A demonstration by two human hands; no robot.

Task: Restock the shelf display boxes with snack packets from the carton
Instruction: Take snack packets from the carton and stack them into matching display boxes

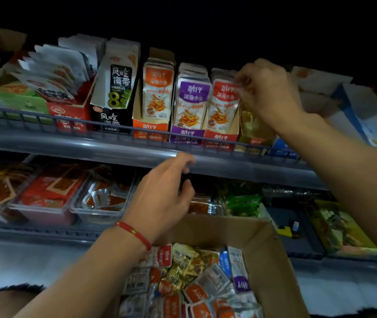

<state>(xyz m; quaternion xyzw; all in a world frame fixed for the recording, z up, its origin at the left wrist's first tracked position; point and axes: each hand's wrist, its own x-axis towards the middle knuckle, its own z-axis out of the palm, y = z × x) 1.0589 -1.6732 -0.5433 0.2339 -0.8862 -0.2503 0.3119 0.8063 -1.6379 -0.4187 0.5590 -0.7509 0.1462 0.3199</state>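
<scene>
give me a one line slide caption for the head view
Right hand pinches red packets in their display box, left hand open above the carton.

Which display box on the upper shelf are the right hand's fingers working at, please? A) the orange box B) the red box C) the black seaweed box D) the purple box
B: the right hand pinches the top of the front packets in the red box, which stands right of the purple box.
</scene>
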